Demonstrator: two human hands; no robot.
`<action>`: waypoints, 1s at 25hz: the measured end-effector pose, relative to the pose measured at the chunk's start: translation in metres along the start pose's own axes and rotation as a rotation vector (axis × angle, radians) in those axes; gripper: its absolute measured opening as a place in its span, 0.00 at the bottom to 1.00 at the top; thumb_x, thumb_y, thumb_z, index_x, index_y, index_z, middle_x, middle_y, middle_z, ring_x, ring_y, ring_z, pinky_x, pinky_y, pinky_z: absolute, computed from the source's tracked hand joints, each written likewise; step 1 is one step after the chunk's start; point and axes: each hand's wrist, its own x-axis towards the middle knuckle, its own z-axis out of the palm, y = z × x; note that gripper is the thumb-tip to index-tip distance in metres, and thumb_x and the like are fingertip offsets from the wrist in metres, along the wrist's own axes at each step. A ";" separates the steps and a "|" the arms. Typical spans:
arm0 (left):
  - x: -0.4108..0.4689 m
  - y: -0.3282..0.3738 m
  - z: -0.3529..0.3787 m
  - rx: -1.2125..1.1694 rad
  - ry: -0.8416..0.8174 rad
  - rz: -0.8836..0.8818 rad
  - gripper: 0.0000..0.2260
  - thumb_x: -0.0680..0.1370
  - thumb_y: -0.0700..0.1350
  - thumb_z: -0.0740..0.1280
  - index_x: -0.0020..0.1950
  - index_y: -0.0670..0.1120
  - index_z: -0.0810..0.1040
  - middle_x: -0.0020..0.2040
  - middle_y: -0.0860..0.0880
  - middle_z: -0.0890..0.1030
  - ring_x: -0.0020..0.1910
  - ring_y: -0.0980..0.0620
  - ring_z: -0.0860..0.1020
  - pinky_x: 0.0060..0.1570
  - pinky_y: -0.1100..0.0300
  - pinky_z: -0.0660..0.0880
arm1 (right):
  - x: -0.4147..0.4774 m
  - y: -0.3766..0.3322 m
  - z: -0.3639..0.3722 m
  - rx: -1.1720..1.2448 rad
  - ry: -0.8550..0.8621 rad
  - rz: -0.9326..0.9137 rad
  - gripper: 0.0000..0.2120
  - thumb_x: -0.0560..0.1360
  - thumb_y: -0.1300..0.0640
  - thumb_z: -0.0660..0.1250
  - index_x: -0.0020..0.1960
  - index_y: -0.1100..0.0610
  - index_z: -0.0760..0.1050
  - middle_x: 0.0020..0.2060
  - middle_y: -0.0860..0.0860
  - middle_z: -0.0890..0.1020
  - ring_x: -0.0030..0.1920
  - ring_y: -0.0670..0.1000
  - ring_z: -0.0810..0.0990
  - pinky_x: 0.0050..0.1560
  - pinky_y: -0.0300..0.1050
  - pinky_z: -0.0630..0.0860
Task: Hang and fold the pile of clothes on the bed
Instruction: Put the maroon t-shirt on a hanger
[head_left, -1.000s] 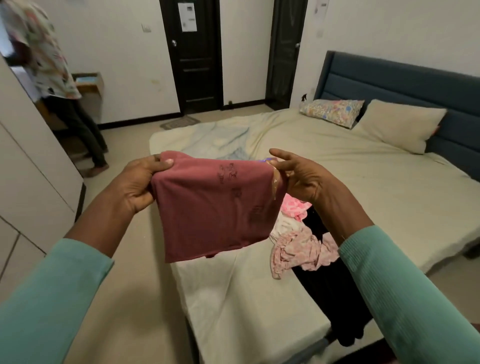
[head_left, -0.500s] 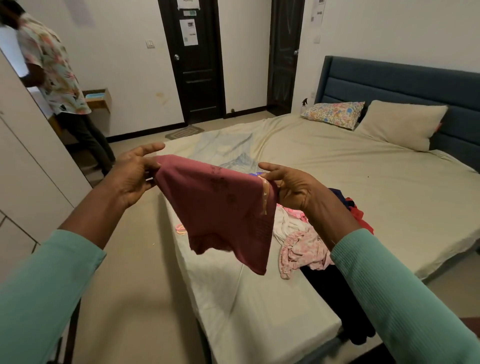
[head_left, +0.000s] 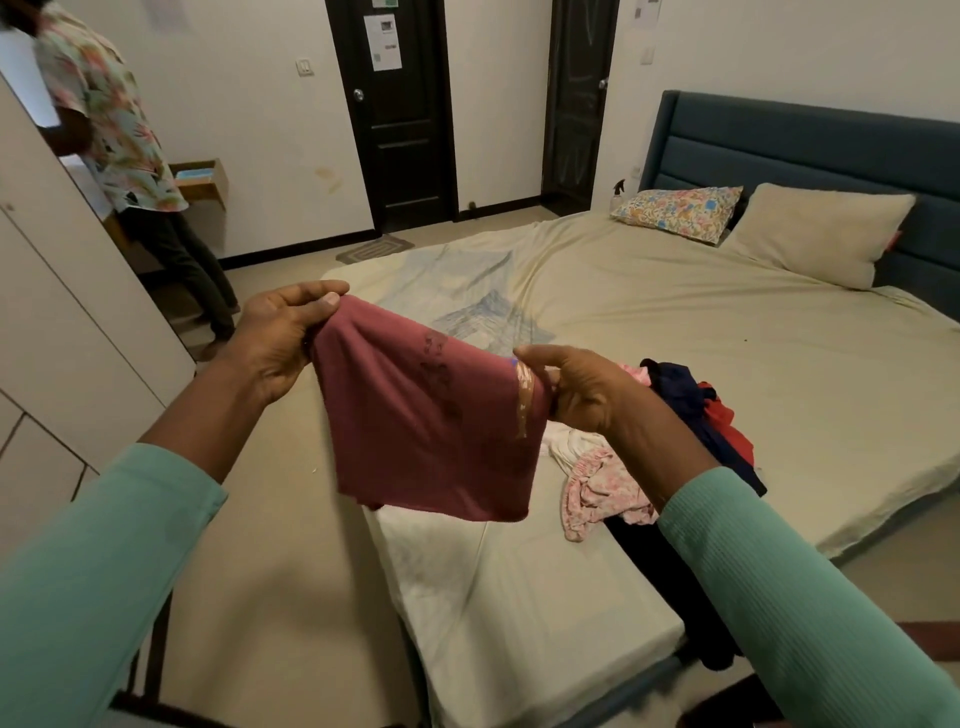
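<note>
— Over the near edge of the bed (head_left: 675, 322), what hangs?
— A maroon garment (head_left: 426, 431), spread between both hands. The left hand (head_left: 283, 340) pinches one top corner, and the right hand (head_left: 582, 392) pinches the other, by the gold trim.
— And the pile of clothes (head_left: 602, 483)?
— On the bed, just beyond the right hand.
— Any containers?
— A wooden wall box (head_left: 210, 189), with something blue inside.

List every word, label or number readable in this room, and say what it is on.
Nothing can be read.
Paper notice on the left door: too blurred.
Paper beside the right door: blurred.
Dark print on the maroon garment: illegible.
</note>
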 end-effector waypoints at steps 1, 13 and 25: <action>0.000 -0.001 0.002 0.014 -0.007 0.012 0.08 0.82 0.37 0.68 0.56 0.47 0.85 0.56 0.48 0.85 0.57 0.52 0.82 0.50 0.61 0.80 | 0.003 0.011 0.001 -0.068 0.001 0.023 0.01 0.78 0.63 0.70 0.48 0.58 0.80 0.39 0.54 0.79 0.35 0.51 0.77 0.39 0.43 0.78; 0.008 -0.016 -0.003 0.262 0.001 0.023 0.11 0.82 0.35 0.68 0.59 0.48 0.85 0.61 0.49 0.83 0.62 0.48 0.79 0.59 0.50 0.80 | 0.003 0.010 -0.015 0.070 0.214 -0.351 0.11 0.76 0.70 0.70 0.47 0.56 0.86 0.37 0.50 0.87 0.36 0.47 0.82 0.38 0.36 0.79; 0.010 -0.027 0.018 0.610 -0.171 0.206 0.21 0.77 0.31 0.72 0.69 0.42 0.79 0.64 0.48 0.79 0.64 0.50 0.75 0.62 0.54 0.75 | -0.006 0.002 -0.032 -0.593 0.357 -0.618 0.08 0.71 0.64 0.75 0.45 0.52 0.87 0.41 0.49 0.88 0.45 0.50 0.87 0.51 0.51 0.85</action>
